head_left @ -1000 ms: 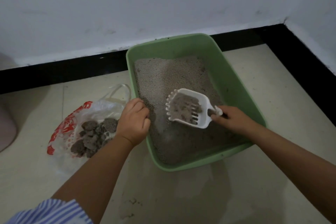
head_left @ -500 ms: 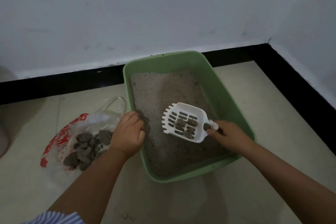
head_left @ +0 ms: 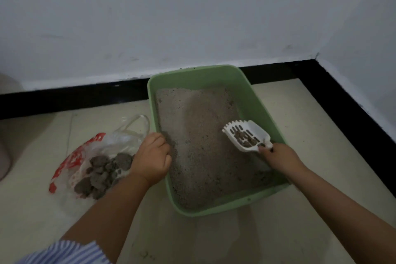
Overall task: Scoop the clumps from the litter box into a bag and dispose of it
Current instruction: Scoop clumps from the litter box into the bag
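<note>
**Scoop loaded, held over the litter**

Dark clumps [head_left: 246,140] lying in the white slotted scoop [head_left: 246,137], raised above the grey litter [head_left: 197,135] toward the right side of the green litter box [head_left: 252,100]. Scoop tilted, toothed front edge pointing up and left, handle end down at the right hand [head_left: 278,156]. Right grip clamped on the handle, fingers curled round it, forearm crossing the box's near right corner. Left hand [head_left: 152,156] set on the box's left rim, grip curled over the edge, fingertips reaching inside toward the litter. Just left of the box, touching that hand's wrist side, a clear plastic bag [head_left: 90,156] with red print, lying open on the floor [head_left: 300,135], a heap of larger grey clumps inside it, one loop handle standing up by the box wall. Striped sleeve [head_left: 64,253] at the lower left edge. Box pushed against a black skirting board [head_left: 75,98] under a white wall [head_left: 192,17], close to the room's corner on the right.
</note>
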`<state>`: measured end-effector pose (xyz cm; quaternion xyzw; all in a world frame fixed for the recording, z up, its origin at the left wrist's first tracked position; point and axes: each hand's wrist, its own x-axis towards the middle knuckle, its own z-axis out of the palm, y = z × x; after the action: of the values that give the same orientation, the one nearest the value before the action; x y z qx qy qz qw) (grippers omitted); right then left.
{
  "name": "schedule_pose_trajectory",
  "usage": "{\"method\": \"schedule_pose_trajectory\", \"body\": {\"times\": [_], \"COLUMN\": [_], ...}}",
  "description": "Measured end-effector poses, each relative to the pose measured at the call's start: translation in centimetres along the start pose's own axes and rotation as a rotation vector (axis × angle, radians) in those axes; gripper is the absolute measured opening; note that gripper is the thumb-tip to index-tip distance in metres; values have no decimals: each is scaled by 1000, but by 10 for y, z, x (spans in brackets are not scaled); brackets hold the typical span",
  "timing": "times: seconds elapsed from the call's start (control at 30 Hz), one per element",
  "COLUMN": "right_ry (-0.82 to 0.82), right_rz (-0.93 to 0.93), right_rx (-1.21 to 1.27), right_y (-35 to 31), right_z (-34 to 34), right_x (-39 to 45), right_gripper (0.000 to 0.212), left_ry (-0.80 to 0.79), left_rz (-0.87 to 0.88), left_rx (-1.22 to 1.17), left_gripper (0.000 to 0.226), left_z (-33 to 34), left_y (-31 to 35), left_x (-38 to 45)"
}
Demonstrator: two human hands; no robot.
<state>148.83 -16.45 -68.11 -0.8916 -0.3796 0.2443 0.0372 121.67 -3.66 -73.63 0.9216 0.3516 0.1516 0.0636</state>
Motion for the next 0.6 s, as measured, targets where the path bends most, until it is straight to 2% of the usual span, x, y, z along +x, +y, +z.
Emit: {"method": "schedule_pose_trajectory", "body": {"times": [0.1,0.2,0.23,0.4,0.6], "right_ry": [-16,-28,-25,-71,-70], "right_rz": [43,100,113,139,167], "right_rx": [-29,27,46,47,37], "right_y": [-10,-18,-20,-35,-57], "right_z": [6,12,14,20,18], "right_x": [13,26,29,45,71], "right_gripper": [46,46,46,45,48], "left_ry": [-113,-330,-401,-613,-680], "left_rz": [94,101,88,42,9], "left_rx": [63,124,168,339,399], "left_gripper": [37,64,66,28,26], "left_z": [-8,-18,-21,-23,-22], "left_y": [-1,3,5,11,16], "left_x": [7,19,23,47,52]}}
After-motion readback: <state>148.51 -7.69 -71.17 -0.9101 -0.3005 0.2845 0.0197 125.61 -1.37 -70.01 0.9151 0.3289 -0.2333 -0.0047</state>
